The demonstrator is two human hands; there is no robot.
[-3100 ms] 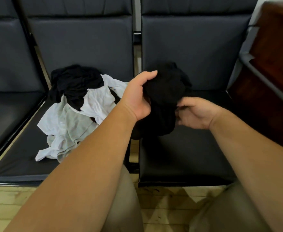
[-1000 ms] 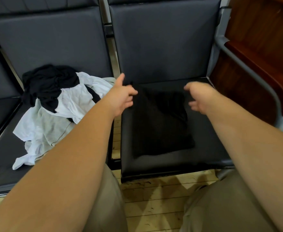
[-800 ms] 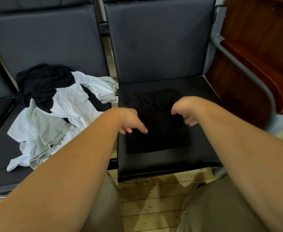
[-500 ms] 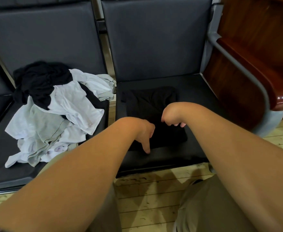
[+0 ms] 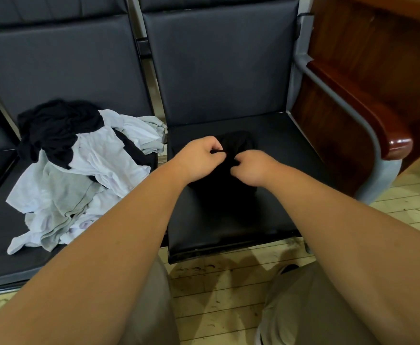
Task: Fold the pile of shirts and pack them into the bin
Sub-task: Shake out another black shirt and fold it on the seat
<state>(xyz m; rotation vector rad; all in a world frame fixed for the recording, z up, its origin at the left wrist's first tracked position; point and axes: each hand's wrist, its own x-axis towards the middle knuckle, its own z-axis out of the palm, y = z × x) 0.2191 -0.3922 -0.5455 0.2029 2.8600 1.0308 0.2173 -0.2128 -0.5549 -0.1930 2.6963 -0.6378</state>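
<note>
On the left seat of the bench, a loose pile of shirts: a black one bunched on top at the back, white and grey ones spilling toward the front edge. None of these looks folded.

Centre, on the right seat: one black shirt lying on the cushion, partly gathered up between the two hands. Left hand has its fingers curled and pinches a thin edge of the black cloth. Right hand, just beside it, has its fingers curled into the same cloth, gripping it. The fabric is dark against a dark seat, so its outline and the number of folds made cannot be read.

Far right: a wooden armrest on a grey metal frame, pale floorboards below.

No bin in view.

Progress, as judged: early. One shirt is mid-fold and not yet a finished packet; the whole pile is left, and nothing visible has been packed.
</note>
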